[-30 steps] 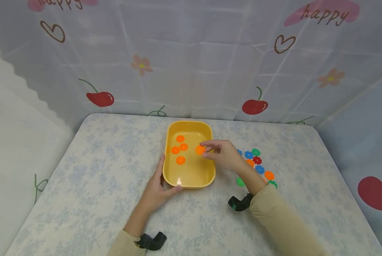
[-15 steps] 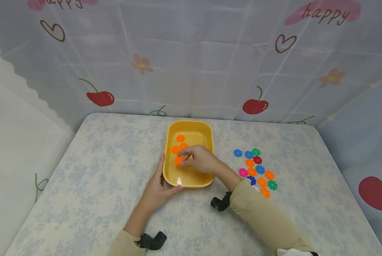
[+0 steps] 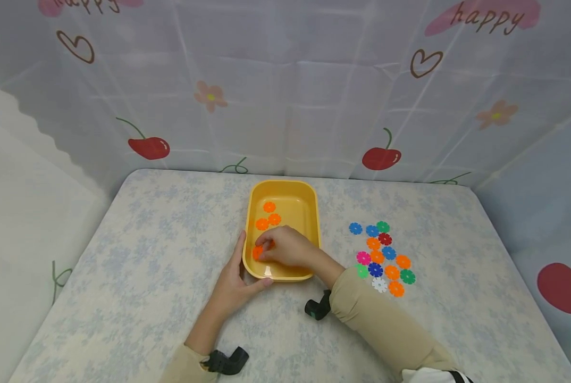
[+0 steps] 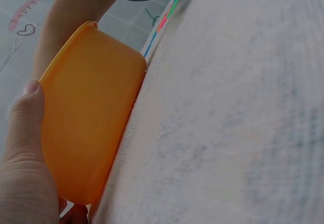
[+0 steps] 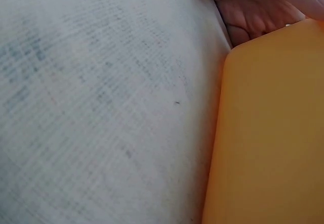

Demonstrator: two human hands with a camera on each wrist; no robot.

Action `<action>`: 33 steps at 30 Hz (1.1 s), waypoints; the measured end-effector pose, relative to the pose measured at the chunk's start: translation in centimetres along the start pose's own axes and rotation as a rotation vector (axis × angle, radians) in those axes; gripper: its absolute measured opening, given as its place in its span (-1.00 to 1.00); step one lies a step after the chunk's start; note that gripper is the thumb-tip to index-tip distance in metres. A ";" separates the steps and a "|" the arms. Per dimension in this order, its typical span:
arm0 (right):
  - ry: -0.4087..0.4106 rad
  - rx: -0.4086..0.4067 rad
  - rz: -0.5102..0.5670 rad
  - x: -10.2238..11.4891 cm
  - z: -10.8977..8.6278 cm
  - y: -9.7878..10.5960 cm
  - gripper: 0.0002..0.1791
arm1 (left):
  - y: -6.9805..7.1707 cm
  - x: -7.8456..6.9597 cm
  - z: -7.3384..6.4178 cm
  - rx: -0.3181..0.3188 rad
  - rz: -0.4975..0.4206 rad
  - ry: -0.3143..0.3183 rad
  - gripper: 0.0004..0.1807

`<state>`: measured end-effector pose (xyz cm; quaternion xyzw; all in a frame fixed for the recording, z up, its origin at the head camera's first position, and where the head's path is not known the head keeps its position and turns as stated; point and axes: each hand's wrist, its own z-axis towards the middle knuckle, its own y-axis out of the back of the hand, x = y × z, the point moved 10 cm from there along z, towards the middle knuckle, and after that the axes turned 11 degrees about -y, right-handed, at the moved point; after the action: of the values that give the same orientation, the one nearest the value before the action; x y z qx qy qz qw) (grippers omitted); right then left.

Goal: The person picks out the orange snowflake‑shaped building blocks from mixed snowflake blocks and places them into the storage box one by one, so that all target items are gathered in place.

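A yellow tray [image 3: 309, 213] stands on the table, with several orange notched plastic discs [image 3: 269, 207] lying inside it. My left hand [image 3: 233, 287] holds the tray by its near left corner, thumb on the near rim and fingers along the left side. In the left wrist view the thumb [image 4: 30, 113] lies against the tray's wall [image 4: 91, 118]. My right hand [image 3: 285, 247] reaches into the tray and pinches an orange disc [image 3: 257, 252] low near the left wall. Its fingers partly cover the tray floor. The right wrist view shows mostly the tray's outer side [image 5: 273, 128].
Right of the tray, several loose notched discs lie on the patterned tabletop [image 3: 123, 255]: orange [image 3: 396, 289], blue [image 3: 355, 228], green [image 3: 407, 276], pink [image 3: 363, 258], red [image 3: 385, 239] and white [image 3: 379, 285]. A printed curtain [image 3: 285, 106] hangs behind the table.
My right hand has come in over the tray's right rim with an orange disc and moved left and toward me. My left hand and the tray have stayed in place.
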<state>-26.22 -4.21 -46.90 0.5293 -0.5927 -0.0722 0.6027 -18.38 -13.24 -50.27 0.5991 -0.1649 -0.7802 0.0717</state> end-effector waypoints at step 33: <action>0.065 -0.134 -0.081 1.3 -3.4 4.7 -0.63 | 0.1 -0.1 0.0 -0.010 0.013 -0.019 0.30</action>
<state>-25.69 -1.25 -41.73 0.5133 -0.5450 -0.1188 0.6522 -18.35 -13.33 -50.16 0.5904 -0.1655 -0.7861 0.0783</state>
